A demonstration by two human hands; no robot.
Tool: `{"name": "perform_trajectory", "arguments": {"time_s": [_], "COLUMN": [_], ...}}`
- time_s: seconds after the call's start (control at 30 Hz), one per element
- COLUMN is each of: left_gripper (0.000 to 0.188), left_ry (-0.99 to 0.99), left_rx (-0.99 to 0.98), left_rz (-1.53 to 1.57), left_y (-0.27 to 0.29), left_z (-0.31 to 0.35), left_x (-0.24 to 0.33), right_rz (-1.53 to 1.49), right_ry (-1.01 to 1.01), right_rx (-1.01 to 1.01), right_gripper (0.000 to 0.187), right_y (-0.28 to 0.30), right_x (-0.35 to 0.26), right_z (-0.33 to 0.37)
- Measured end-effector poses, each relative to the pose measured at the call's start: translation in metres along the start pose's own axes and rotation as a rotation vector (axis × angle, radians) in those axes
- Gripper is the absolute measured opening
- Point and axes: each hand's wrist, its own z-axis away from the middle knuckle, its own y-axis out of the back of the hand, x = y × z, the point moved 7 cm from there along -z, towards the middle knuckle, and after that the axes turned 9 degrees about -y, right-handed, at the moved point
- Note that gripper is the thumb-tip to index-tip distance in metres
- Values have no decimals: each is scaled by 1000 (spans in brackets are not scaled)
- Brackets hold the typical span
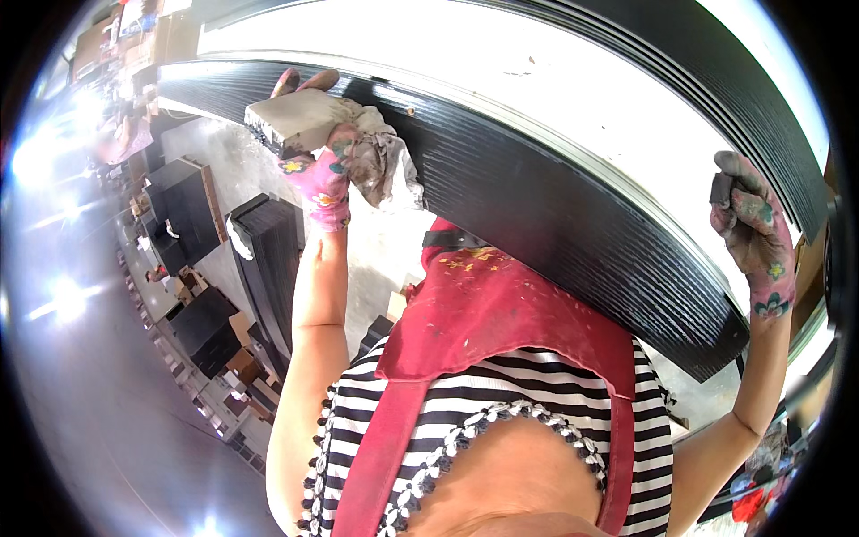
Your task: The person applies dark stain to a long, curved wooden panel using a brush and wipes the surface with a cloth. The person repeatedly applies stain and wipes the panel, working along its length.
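My left hand [319, 183], in a pink flowered glove, is closed around a pale block [291, 123] with a dark-stained edge. A crumpled, grey-smeared rag [383, 161] hangs from the same grip. Both lie over a long black ridged board [537, 210], near its left part. At the right, my right hand [756, 228], in a matching glove with dirty fingers, is closed on a small dark block [721, 191]. It is above the white surface [573, 98] beyond the board, close to a second black ridged strip [716, 80].
Stacked black panels [264, 259] stand on the floor at the left, with black boxes [183, 210] behind them. Cardboard cartons [242, 365] lie farther along. A red apron [501, 304] reaches close to the board's near edge. Bright lights glare at the far left.
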Motion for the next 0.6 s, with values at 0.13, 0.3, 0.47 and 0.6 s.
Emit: {"name": "perform_trajectory", "arguments": {"time_s": [0.13, 0.3, 0.47, 0.6], "left_gripper": [88, 95, 104, 93], "left_ry": [13, -273, -89, -212], "left_rx": [90, 99, 125, 26], "left_rz": [174, 391, 123, 201], "left_y": [5, 9, 21, 12], "left_z": [1, 1, 4, 2], "left_x": [7, 21, 21, 27], "right_rz": [175, 452, 570, 552], "right_ry": [-11, -34, 46, 100], "right_rx": [-45, -10, -15, -144], "right_gripper": [37, 42, 46, 24], "right_y": [-12, -19, -30, -26], "right_x": [-1, -7, -9, -8], "right_z": [-9, -8, -7, -8]}}
